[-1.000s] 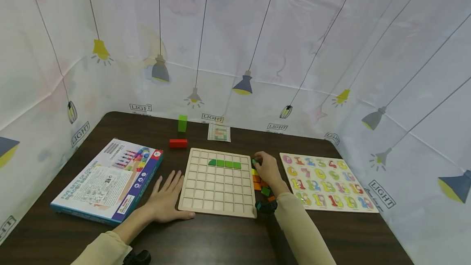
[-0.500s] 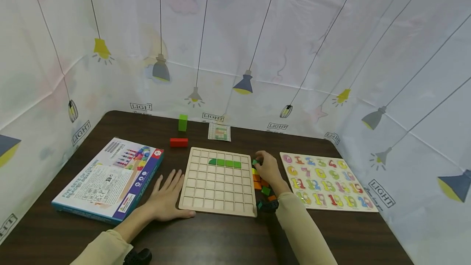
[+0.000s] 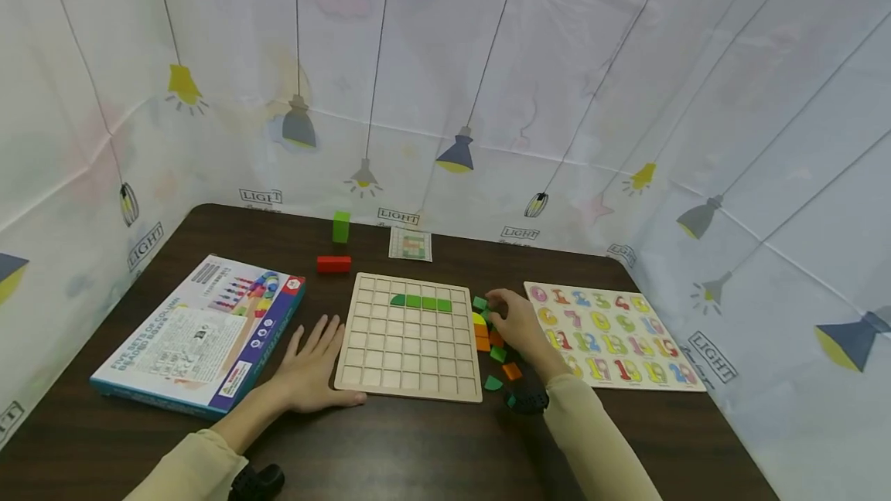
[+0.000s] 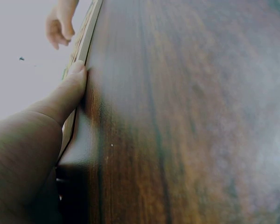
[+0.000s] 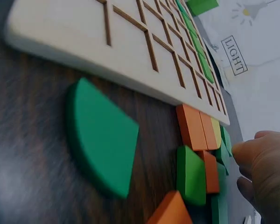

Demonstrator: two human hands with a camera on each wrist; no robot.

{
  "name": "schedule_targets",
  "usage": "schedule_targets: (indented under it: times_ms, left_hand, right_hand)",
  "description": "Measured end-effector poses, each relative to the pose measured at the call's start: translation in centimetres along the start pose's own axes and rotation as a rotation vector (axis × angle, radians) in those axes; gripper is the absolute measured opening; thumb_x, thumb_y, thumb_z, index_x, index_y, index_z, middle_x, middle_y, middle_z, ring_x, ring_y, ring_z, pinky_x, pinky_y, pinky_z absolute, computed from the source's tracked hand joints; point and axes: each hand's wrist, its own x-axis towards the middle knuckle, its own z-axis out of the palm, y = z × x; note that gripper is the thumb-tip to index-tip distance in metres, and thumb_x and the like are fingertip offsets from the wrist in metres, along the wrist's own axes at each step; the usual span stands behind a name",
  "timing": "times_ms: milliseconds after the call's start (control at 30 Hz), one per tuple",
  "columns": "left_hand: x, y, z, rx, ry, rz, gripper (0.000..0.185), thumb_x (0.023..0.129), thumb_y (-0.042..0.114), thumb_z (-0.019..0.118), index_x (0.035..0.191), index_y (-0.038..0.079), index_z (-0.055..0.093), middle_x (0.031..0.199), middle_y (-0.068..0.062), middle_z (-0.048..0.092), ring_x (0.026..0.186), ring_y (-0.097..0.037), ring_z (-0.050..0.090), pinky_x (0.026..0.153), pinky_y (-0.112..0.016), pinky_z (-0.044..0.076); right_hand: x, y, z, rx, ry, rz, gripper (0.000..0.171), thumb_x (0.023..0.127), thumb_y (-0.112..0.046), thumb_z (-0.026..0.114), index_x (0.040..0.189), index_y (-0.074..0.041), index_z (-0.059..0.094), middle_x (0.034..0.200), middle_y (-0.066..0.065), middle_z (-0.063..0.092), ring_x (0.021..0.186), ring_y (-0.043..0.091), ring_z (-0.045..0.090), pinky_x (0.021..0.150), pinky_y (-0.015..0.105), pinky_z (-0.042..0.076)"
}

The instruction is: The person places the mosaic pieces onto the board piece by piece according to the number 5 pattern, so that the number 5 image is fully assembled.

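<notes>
Left hand (image 3: 313,369): fingers spread flat on counter (image 3: 418,447), thumb touching grid board (image 3: 411,346) at its 9 o'clock edge.
Right hand (image 3: 515,323): grip curled over loose tiles (image 3: 490,342) at board's 3 o'clock; whether it pinches a tile cannot be told.

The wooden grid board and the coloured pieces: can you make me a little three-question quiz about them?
1. True or false: green pieces lie in a row on the grid board.
2. Which hand rests flat by the board's left edge? A left hand B right hand
3. Fill in: the loose pieces lie between the board and the ____ puzzle.

Key: 1 true; 2 A; 3 number.
</notes>
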Motion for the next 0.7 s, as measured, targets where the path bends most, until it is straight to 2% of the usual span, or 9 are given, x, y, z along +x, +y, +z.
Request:
schedule_targets:
  times_ms: [167, 367, 500, 700]
  left_hand:
    - [0.1, -0.3, 0.4, -0.002, 0.028, 0.019, 0.123, 0.068, 0.082, 0.053, 0.149, -0.002, 0.016, 0.156, -0.02, 0.007, 0.142, -0.036, 0.0, 0.107, -0.057, -0.006]
    - [-0.2, 0.1, -0.3, -0.041, 0.017, 0.04, 0.124, 0.069, 0.08, 0.056, 0.148, -0.005, 0.015, 0.154, -0.024, 0.007, 0.141, -0.038, -0.001, 0.106, -0.059, -0.009]
    - [-0.2, 0.1, -0.3, -0.018, 0.014, 0.026, 0.124, 0.068, 0.082, 0.053, 0.149, -0.003, 0.014, 0.155, -0.021, 0.006, 0.142, -0.037, -0.002, 0.107, -0.058, -0.009]
    - [0.1, -0.2, 0.2, -0.001, 0.015, 0.024, 0.125, 0.067, 0.083, 0.053, 0.149, -0.004, 0.015, 0.155, -0.021, 0.007, 0.142, -0.037, -0.001, 0.107, -0.058, -0.007]
  right_hand:
    - [-1.5, -0.1, -1.0, -0.003, -0.01, -0.025, 0.027, 0.085, -0.001, 0.067, 0.112, -0.002, 0.063, 0.09, 0.005, 0.067, 0.079, 0.019, 0.061, 0.07, 0.038, 0.051]
    - [-3.3, -0.1, -1.8, -0.023, -0.013, -0.066, 0.026, 0.084, 0.0, 0.068, 0.109, -0.002, 0.064, 0.087, 0.004, 0.067, 0.069, 0.014, 0.059, 0.061, 0.031, 0.049]
    - [-4.6, -0.2, -2.3, -0.018, -0.019, -0.081, 0.027, 0.082, 0.001, 0.07, 0.108, -0.002, 0.065, 0.086, 0.004, 0.067, 0.066, 0.012, 0.057, 0.058, 0.028, 0.048]
    - [-6.7, -0.1, -2.9, 0.018, -0.078, -0.068, 0.025, 0.083, 0.002, 0.068, 0.107, -0.004, 0.064, 0.089, 0.002, 0.068, 0.075, 0.012, 0.061, 0.066, 0.031, 0.052]
